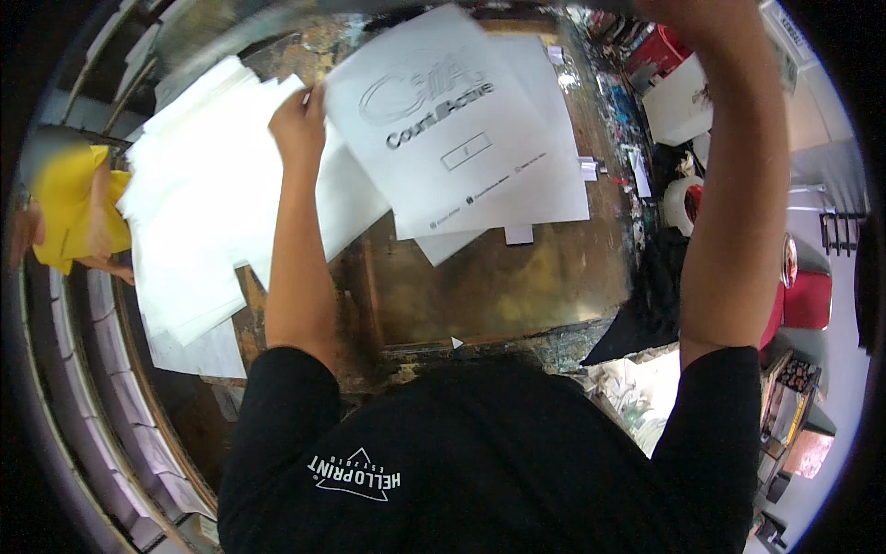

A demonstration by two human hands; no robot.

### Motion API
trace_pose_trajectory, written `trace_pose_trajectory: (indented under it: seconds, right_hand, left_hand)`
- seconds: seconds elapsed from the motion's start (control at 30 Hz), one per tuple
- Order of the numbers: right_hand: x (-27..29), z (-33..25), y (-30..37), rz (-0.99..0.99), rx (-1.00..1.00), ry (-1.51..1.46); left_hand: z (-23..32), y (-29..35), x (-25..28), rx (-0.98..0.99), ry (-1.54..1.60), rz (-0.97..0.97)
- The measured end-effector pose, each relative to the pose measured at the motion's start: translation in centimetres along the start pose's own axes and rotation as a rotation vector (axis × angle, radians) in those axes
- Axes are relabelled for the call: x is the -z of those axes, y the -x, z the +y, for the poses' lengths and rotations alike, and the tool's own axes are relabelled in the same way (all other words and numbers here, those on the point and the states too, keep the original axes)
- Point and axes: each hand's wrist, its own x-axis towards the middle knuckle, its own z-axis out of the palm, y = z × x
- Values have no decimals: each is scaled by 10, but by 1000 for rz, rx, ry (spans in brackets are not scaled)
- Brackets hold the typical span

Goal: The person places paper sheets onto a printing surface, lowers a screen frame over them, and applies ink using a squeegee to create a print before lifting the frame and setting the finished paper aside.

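While the left hand [299,125] grips, fingers closed, the left corner of a white rectangular paper sheet with black print [415,171] at upper centre, we note an uneven stack of white paper [198,203] at left. The right hand [703,13] is cut off at upper right; we cannot tell its fingers' state.

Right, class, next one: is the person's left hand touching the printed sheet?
Touching. The head view shows the left hand meeting the left corner of the printed sheet, with no gap between them.
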Motion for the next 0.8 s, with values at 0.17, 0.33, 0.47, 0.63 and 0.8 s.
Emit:
trace_pose_trajectory:
  seconds: [0.17, 0.33, 0.47, 0.63, 0.8]
  right_hand:
    - [-21, 8, 25, 139, 136, 0]
    - [-34, 29, 33, 180, 182, 3]
    - [-28, 30, 28, 75, 112, -3]
    - [-22, 24, 26, 58, 88, 110]
    - [-23, 27, 26, -43, -41, 22]
  left_hand:
    - [-76, 104, 99, 519, 101, 176]
    - [-159, 167, 196, 600, -115, 313]
    - [-135, 154, 243, 552, -559, 430]
    - [-2, 141, 116, 138, -10, 106]
    - [43, 170, 28, 66, -69, -170]
